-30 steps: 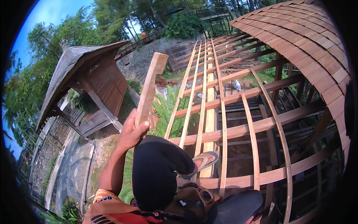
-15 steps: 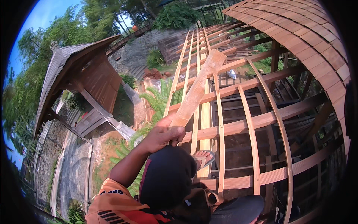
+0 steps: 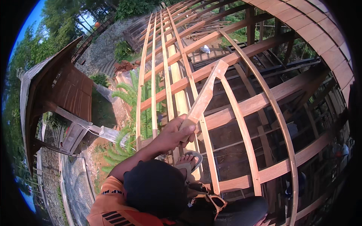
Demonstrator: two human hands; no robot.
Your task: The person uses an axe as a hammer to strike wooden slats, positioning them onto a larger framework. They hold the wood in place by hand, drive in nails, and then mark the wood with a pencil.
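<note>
My left hand point(image 3: 177, 135) is closed around the near end of a flat wooden board point(image 3: 202, 98), thumb on top. Light brown and worn, the board slants up and away to the right, and a notch cuts its edge close to the far end. That far end overlaps a thin roof batten point(image 3: 236, 113) in the picture; whether they touch I cannot tell. My right hand does not show clearly; only a sliver of skin appears at the lower edge beside my dark-trousered knee, too little to name.
Thin battens cross thick reddish rafters point(image 3: 260, 105) with deep gaps between them. My sandalled foot point(image 3: 188, 162) rests on a pale plank point(image 3: 177, 75). Wooden shingles point(image 3: 301, 19) cover the roof at upper right. A small roofed hut point(image 3: 71, 86) and ferns point(image 3: 128, 94) lie left.
The view has swung, so the framework and hut sit further left. My left hand and the board have shifted right across the battens, and the board is turned more edge-on.
</note>
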